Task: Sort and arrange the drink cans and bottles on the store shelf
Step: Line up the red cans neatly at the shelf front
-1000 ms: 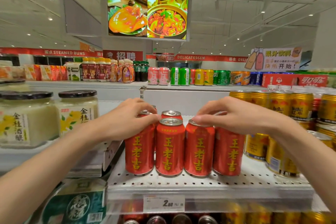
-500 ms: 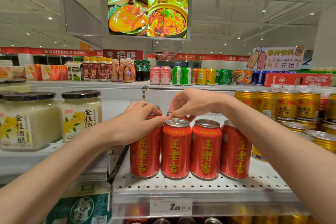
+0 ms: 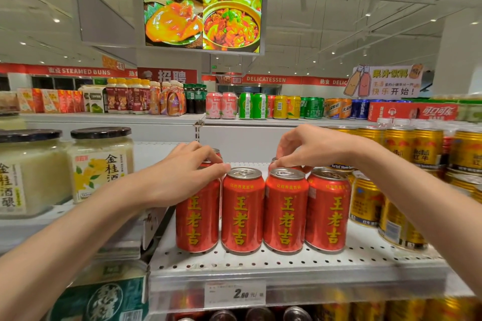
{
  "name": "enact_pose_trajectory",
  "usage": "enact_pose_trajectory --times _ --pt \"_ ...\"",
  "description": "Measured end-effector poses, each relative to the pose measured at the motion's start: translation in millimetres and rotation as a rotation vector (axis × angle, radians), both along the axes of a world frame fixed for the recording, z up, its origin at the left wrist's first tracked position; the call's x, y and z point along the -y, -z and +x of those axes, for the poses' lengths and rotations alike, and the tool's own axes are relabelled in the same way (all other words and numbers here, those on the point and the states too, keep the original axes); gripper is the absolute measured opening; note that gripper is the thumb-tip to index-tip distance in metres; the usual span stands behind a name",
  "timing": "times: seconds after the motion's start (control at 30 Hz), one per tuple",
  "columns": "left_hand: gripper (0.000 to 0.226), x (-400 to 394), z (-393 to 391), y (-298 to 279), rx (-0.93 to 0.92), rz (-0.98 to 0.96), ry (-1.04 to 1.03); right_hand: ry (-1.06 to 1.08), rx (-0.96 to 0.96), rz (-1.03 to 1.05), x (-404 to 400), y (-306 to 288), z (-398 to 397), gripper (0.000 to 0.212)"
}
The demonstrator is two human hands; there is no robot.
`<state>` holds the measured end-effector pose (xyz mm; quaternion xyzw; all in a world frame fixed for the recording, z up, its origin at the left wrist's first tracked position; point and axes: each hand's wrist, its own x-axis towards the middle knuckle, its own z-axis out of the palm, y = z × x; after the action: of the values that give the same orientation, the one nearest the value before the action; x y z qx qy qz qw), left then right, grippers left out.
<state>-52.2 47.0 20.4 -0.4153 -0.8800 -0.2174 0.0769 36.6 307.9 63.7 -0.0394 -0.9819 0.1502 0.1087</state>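
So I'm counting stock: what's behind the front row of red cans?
Behind the front row of red cans at least two more red cans show, one under the left hand, one pinched by the right hand. The hands and front cans hide any others.

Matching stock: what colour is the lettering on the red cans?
Yellow, on the red cans; head view.

The left hand [image 3: 182, 177] covers the top of the leftmost red can [image 3: 197, 219], and a can behind it shows only as a sliver of rim. The right hand [image 3: 310, 148] hides most of a back-row can [image 3: 293, 167]; whether the fingertips pinch it cannot be told. Both forearms run out of the frame. The small print on the price tag [image 3: 234, 293] is too blurred to read. Cans on the lower shelf [image 3: 258, 314] are cut off by the bottom edge, and the gold cans [image 3: 427, 146] at far right are smeared.
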Motion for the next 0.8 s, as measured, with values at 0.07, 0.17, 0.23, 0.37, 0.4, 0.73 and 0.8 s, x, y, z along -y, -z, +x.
enact_pose_trajectory --times 0.07,0.17,0.23,0.37,0.4,0.73,0.8 --pt "0.045 -0.2 -0.5 0.0 -0.008 0.001 -0.001 -0.004 0.014 0.002 0.3 1.2 3.5 0.037" --pt "0.046 0.3 -0.2 -0.3 -0.01 0.004 0.001 0.012 0.041 -0.013 2.0 0.9 5.7 0.04" --pt "0.046 1.0 2.4 -2.1 0.005 0.008 0.003 0.025 0.029 0.009 2.6 0.0 7.4 0.041" --pt "0.039 0.5 4.6 -18.1 0.085 0.055 0.012 0.012 0.012 -0.014 -1.7 3.1 15.3 0.035" --pt "0.038 -1.9 0.7 -24.4 0.1 0.069 0.006 0.013 0.004 -0.033 -3.6 5.1 16.5 0.034" --pt "0.046 -52.7 -74.0 -43.8 0.122 -0.165 -0.243 0.025 -0.022 -0.139 -12.6 11.8 14.4 0.031" --pt "0.038 -57.5 -80.2 -43.8 0.164 -0.153 -0.26 0.031 -0.023 -0.146 -13.2 11.6 14.1 0.032"
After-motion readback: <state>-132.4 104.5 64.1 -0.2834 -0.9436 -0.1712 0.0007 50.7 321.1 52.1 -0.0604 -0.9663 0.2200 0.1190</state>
